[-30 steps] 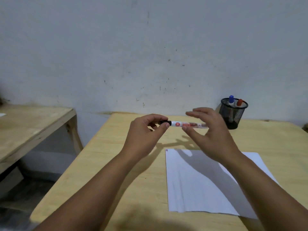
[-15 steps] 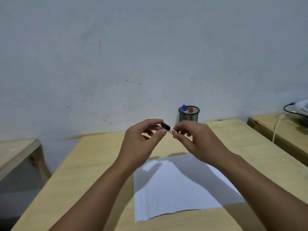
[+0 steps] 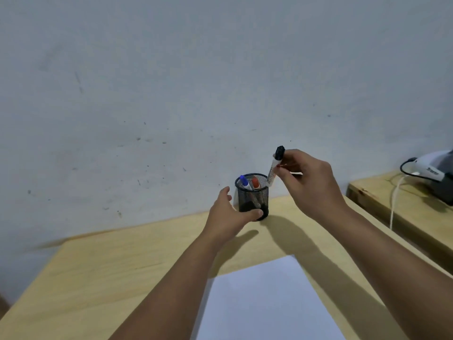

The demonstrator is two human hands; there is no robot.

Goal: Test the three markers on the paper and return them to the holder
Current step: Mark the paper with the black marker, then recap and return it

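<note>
Your right hand [image 3: 310,182] pinches the black-capped marker [image 3: 274,170] above the mesh holder [image 3: 252,196]; your left hand [image 3: 230,217] cups the holder's base.

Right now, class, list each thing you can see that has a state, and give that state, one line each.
Black marker: capped, held nearly upright over the holder by the right hand.
Blue marker: capped, standing in the holder.
Red marker: capped, standing in the holder.
Holder: upright, steadied by the left hand.
Paper: lying flat on the table.
</note>
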